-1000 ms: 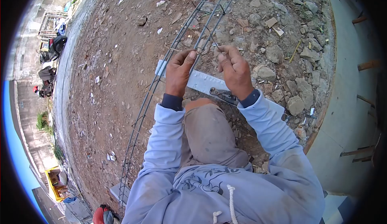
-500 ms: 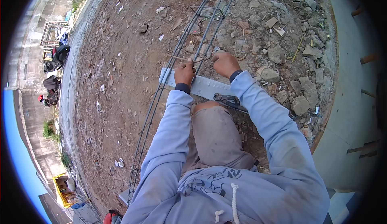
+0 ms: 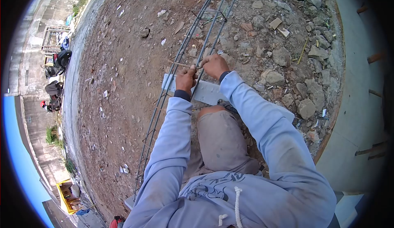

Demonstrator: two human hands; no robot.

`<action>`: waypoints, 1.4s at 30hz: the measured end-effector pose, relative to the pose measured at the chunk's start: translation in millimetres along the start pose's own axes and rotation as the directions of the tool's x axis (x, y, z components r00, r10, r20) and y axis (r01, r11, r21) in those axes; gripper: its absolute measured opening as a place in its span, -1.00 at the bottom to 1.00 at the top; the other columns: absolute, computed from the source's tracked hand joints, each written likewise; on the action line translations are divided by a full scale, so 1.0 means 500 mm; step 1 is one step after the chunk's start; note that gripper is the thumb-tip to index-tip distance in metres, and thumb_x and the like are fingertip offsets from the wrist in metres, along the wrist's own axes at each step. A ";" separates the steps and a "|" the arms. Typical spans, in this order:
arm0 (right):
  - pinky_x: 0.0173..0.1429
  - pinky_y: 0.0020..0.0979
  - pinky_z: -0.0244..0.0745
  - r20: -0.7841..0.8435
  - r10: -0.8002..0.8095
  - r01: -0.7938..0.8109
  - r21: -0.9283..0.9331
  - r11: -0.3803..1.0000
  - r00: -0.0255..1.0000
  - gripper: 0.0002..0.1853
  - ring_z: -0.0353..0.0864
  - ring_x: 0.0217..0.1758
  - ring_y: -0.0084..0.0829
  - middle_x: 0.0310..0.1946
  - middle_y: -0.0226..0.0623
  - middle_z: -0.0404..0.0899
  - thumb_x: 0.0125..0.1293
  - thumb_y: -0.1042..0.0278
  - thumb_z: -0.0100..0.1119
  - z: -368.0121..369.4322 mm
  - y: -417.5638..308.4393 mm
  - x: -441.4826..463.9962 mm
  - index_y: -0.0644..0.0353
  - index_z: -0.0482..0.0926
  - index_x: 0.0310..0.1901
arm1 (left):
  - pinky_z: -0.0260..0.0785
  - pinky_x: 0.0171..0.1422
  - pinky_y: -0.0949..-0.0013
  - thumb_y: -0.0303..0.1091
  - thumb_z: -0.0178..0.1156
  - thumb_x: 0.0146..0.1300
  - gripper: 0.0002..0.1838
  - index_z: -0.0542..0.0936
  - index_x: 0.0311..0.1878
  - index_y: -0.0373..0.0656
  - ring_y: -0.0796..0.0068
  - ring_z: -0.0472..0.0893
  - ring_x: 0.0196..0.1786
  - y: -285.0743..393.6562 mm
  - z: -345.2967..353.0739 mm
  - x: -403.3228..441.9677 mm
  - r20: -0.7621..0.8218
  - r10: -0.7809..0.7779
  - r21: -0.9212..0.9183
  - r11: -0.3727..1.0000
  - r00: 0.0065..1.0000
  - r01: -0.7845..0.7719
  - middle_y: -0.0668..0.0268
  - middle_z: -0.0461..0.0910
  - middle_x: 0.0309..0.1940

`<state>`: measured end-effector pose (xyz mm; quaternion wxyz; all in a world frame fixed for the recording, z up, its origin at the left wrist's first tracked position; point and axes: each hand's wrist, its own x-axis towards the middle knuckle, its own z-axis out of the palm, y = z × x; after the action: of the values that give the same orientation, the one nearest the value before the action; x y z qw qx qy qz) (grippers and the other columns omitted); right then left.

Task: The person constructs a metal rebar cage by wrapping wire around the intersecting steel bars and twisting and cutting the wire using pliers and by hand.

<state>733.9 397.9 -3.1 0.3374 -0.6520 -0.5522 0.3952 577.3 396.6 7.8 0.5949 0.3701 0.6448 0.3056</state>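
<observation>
Stony ground [image 3: 123, 84] underlies left hand [image 3: 186, 79] and right hand [image 3: 215, 66] at a rebar cage [image 3: 214, 22]

Rebar cage [image 3: 200, 16] obstructs leftward; air above rubble [image 3: 283, 58] is open.

Long dark steel cage [image 3: 182, 51] is slanted past left hand [image 3: 186, 79]; thin brownish ring [image 3: 179, 64] is set crosswise there.

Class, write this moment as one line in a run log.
left hand: fingers at rebar cage | right hand: fingers at cage, beside left | grip: too small to tell | pale board: under cage
</observation>
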 end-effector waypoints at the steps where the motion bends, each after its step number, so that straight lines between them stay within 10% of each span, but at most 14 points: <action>1: -0.07 -0.24 0.51 -0.011 -0.004 0.004 0.017 1.000 1.000 -0.81 0.63 -0.21 -0.12 -0.33 -0.13 0.65 -0.01 0.31 0.12 0.000 -0.004 -0.006 0.06 0.70 -0.37 | 0.18 -0.65 0.61 -0.11 0.19 0.27 -0.74 0.52 -0.30 -0.10 0.70 0.35 -0.69 0.005 -0.005 0.002 0.043 -0.007 -0.009 1.000 0.999 0.008 0.41 0.50 -0.58; 9: -0.01 -0.21 0.50 0.017 0.053 -0.053 -0.044 0.998 0.998 -0.79 0.63 -0.17 -0.10 -0.31 -0.04 0.64 0.00 0.26 0.18 0.010 -0.031 0.005 0.15 0.69 -0.37 | 0.36 -0.55 0.59 -0.11 0.16 0.30 -0.80 0.56 -0.23 -0.02 0.70 0.43 -0.63 0.018 -0.016 0.006 0.085 -0.172 -0.001 0.985 0.981 0.172 0.46 0.57 -0.50; 15: -0.33 -0.32 0.53 0.091 0.064 -0.069 0.055 0.996 0.994 -0.82 0.65 -0.45 -0.28 -0.51 -0.14 0.64 0.01 0.39 0.08 0.033 -0.010 0.033 0.21 0.67 -0.39 | 0.40 -0.43 0.56 -0.11 0.16 0.29 -0.81 0.58 -0.20 0.02 0.70 0.52 -0.50 0.012 -0.026 0.011 0.133 -0.183 -0.037 0.981 0.974 0.189 0.48 0.61 -0.41; 18: 0.00 -0.23 0.50 0.140 0.092 -0.101 0.054 0.993 0.986 -0.75 0.62 -0.15 -0.07 -0.30 -0.01 0.63 0.06 0.25 0.08 0.029 -0.008 0.030 0.19 0.68 -0.37 | 0.38 -0.23 0.49 -0.12 0.17 0.28 -0.82 0.58 -0.17 0.05 0.69 0.58 -0.30 0.020 -0.023 0.009 0.145 -0.211 -0.055 0.974 0.967 0.221 0.53 0.63 -0.29; 22: -0.02 -0.25 0.51 0.157 0.120 -0.146 0.162 0.976 0.980 -0.80 0.62 -0.17 -0.08 -0.31 -0.04 0.63 0.00 0.29 0.16 0.021 -0.008 0.019 0.18 0.69 -0.40 | 0.30 -0.04 0.42 -0.13 0.19 0.26 -0.82 0.58 -0.14 0.09 0.68 0.57 -0.08 0.021 -0.026 0.008 0.150 -0.236 -0.081 0.965 0.960 0.250 0.59 0.62 -0.17; 42: -0.07 -0.19 0.54 -0.079 0.042 -0.038 0.050 0.998 0.996 -0.84 0.64 -0.25 -0.05 -0.39 -0.03 0.64 -0.06 0.39 0.18 0.032 -0.027 -0.008 0.16 0.69 -0.42 | 0.46 -0.07 0.23 -0.02 0.01 0.36 -0.66 0.57 -0.10 -0.07 0.44 0.53 -0.13 0.024 -0.031 0.024 0.174 -0.173 -0.316 0.922 0.969 0.222 0.39 0.57 -0.18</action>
<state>713.2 396.4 1.8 0.3667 -0.6700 -0.5153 0.3888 562.9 413.9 13.1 0.7213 0.2181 0.5736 0.3212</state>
